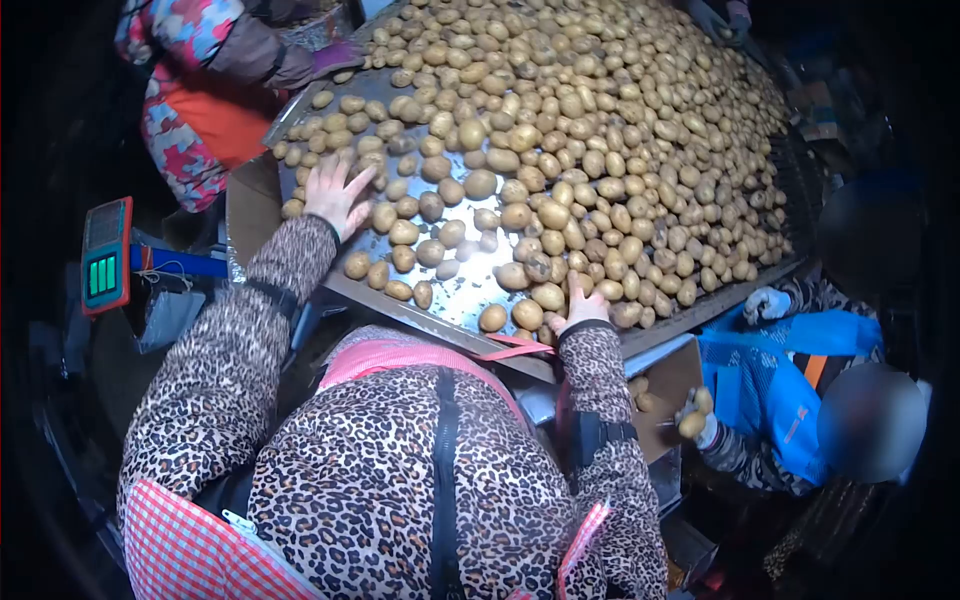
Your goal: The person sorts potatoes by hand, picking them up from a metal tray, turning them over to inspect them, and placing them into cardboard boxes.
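Many potatoes (600, 130) cover a metal sorting table (470, 285), thickest toward its back and right. Over the table's left part, my left hand (338, 196) reaches in with its fingers spread, beside several potatoes and holding none that I can see. My right hand (582, 304) is at the front edge, fingers apart, against the potatoes there; its palm faces down and no potato shows in its grasp. Bare metal shows between the scattered potatoes around the middle front.
A digital scale display (106, 256) stands at the left. One co-worker's gloved hand (336, 60) is at the back left. At the right, another co-worker in a blue apron (745, 370) holds potatoes over a cardboard box (672, 385). A cardboard piece (252, 205) adjoins the table's left edge.
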Demonstrator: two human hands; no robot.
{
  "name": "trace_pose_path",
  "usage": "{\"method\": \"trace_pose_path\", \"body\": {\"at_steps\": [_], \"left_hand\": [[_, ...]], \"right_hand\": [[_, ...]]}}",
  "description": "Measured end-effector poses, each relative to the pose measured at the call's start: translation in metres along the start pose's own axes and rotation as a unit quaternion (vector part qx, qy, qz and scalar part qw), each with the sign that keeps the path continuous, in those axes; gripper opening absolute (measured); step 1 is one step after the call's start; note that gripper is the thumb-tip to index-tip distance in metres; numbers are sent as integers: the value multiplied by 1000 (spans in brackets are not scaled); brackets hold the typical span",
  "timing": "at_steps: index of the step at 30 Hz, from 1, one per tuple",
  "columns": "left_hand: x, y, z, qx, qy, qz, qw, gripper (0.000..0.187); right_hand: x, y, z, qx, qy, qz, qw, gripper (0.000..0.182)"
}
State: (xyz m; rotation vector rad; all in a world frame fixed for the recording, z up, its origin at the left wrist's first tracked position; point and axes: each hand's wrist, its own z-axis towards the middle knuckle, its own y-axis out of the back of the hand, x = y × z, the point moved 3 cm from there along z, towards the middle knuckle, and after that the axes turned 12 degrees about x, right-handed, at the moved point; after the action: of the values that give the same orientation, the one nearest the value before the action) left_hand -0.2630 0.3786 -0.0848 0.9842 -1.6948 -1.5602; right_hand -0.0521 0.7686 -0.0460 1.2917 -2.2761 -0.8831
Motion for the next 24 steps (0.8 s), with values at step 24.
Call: {"method": "trace_pose_path", "body": {"at_steps": [24], "left_hand": [[-47,-5,-77,135,-50,-92,985,67]], "right_hand": [[171,52,123,-193,136,-66,970,79]]}}
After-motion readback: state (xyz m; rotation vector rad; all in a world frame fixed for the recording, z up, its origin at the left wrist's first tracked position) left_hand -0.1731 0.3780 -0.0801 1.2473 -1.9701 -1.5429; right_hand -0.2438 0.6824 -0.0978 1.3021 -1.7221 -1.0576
